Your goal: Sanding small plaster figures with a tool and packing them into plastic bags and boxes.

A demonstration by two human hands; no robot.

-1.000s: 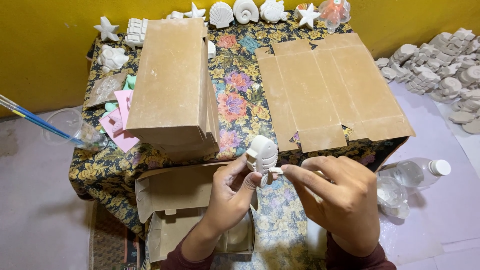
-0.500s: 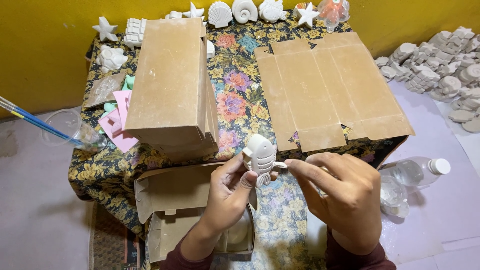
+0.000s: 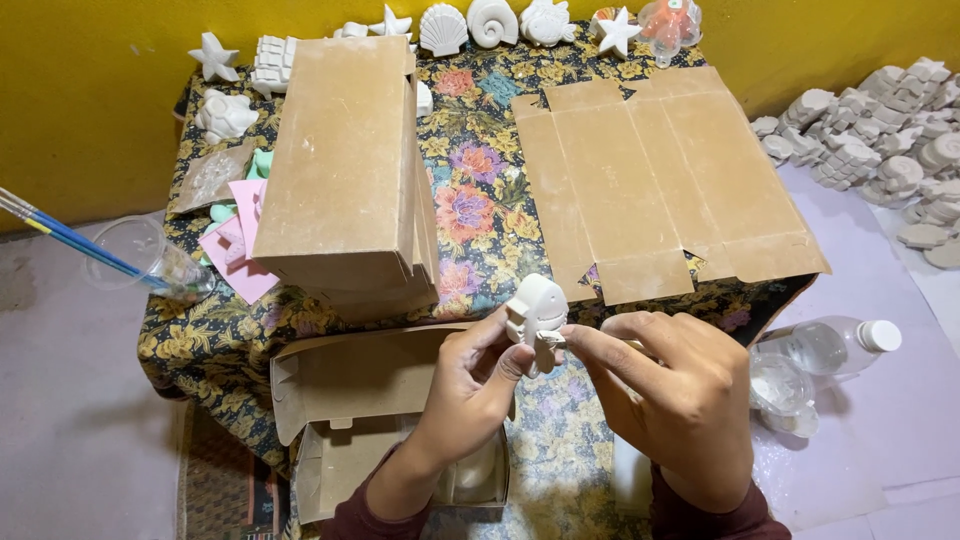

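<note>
Over floral tablecloth (image 3: 480,215), both hands, left (image 3: 478,372) and right (image 3: 670,385), pinch a white plaster figurine (image 3: 535,312).

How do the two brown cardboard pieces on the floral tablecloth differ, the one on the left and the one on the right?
The left cardboard piece is folded up into a tall closed box shape; the right cardboard piece lies fully flat and unfolded, its panels and flaps spread out. The left cardboard piece hides more of the pink sheets beside it, while the right cardboard piece overhangs the table's near edge. Both are plain brown and rest on the floral tablecloth.
</note>
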